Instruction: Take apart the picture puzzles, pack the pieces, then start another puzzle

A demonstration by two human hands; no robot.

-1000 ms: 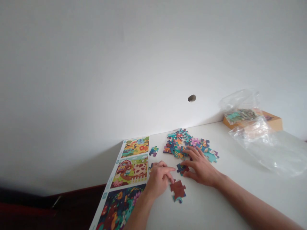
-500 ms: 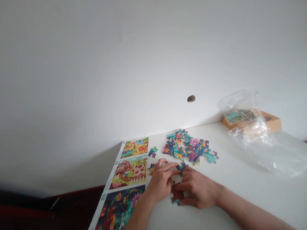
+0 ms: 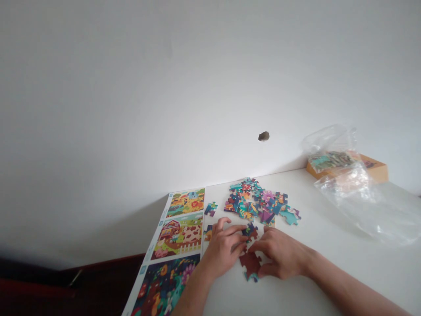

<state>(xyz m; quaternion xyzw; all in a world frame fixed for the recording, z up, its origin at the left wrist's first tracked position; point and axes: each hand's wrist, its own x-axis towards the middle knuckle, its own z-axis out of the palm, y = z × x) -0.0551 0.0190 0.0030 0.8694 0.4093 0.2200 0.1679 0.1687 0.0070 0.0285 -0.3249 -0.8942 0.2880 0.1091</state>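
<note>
Two jigsaw pieces lie in front of me on the white table, one above the other with a narrow gap. The upper puzzle piece is dark blue and brown with a green leaf. The lower puzzle piece is mostly brown with a teal edge. My left hand rests to their left, fingers stretched and spread, its fingertips touching the upper piece's left edge. From the right, my right hand holds the brown piece, index finger at its top and thumb at its right side.
A heap of loose puzzle pieces lies farther back. Single pieces sit beside the picture sheet along the table's left edge. At the back right, a clear plastic bag lies over an orange box against the wall.
My right hand has drawn slightly to the right and off the upper piece, uncovering its brown part. The brown piece has shifted a little to the right. My left hand has hardly moved.
</note>
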